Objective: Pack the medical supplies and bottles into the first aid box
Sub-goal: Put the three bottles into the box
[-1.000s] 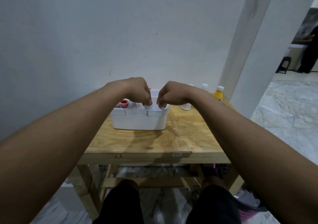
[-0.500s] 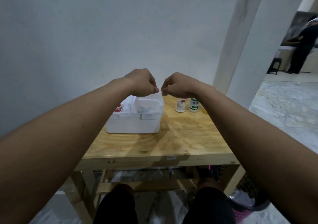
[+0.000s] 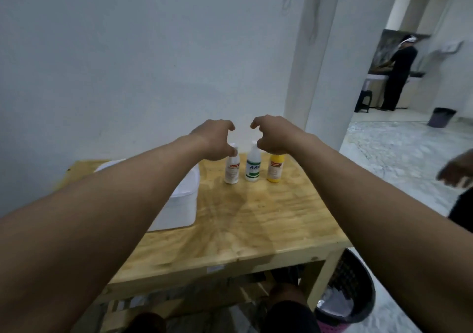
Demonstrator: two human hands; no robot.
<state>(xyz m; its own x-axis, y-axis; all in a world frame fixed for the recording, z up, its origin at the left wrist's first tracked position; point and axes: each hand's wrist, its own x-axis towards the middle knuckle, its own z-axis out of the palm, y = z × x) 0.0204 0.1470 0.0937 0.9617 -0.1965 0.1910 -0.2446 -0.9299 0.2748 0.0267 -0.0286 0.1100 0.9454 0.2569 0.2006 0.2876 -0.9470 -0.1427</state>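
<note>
Three bottles are seen standing upright in a row near the far edge of the wooden table (image 3: 256,220): a white bottle (image 3: 232,170) with a red label band on the left, a white bottle with green lettering (image 3: 253,167) in the middle, and a yellow bottle (image 3: 275,168) on the right. They are set just beside one another without touching. Both bare arms are stretched forward over the table. The left hand (image 3: 216,140) is held above the left bottle with its fingers curled and spread apart; nothing is gripped in it, though its thumb tip appears close to or against that bottle's cap, and contact cannot be confirmed. The right hand (image 3: 272,135) is held above the middle and yellow bottles, likewise loosely curled and empty, and the yellow bottle's cap is hidden behind it. The white first aid box (image 3: 183,204) is placed on the left part of the table, well apart from the bottles, and is largely covered by the left forearm, so its contents cannot be made out. A dark basket (image 3: 353,289) is seen on the floor by the table's right leg. Another person in dark clothes (image 3: 398,74) is visible standing in the room beyond, at the right.
</note>
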